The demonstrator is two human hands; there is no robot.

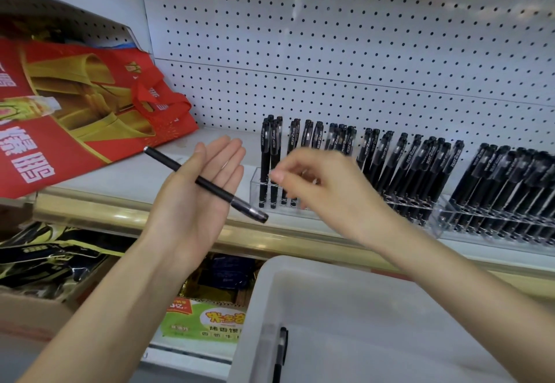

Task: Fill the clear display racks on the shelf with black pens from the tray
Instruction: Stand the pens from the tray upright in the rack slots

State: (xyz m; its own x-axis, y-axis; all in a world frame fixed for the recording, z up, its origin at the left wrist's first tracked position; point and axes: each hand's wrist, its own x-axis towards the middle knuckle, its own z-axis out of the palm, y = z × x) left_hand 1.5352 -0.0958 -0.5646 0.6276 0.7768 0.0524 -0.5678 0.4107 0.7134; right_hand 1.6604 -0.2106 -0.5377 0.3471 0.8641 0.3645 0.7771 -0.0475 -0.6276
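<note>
The pen [210,185] I care about is a slim black stick with a matte barrel. It has a thin pale ring at its upper-left end and a darker, glossy, slightly see-through section at its lower-right end. It lies loose and slantwise across the palm of my left hand [192,199], which is turned palm up in front of the shelf [132,178] with the fingers straight and together, gripping nothing. The ringed end sticks out past the thumb side and the glossy end overhangs the little-finger edge, just in front of the leftmost rack [254,187]. My right hand [324,193] is blurred and hovers just to the right of that end, in front of the same rack. Its fingers are loosely bent and the thumb points left toward the standing pens [271,154]. Through the smear I cannot tell whether it pinches anything, and it is not touching the pen on my palm. That clear rack holds only a few upright pens at its left. The racks further right [440,217] are packed with leaning black pens. Below my forearms sits the pale tray [345,298], and one more black pen [281,349] lies against its near left wall, well apart from both hands.
</note>
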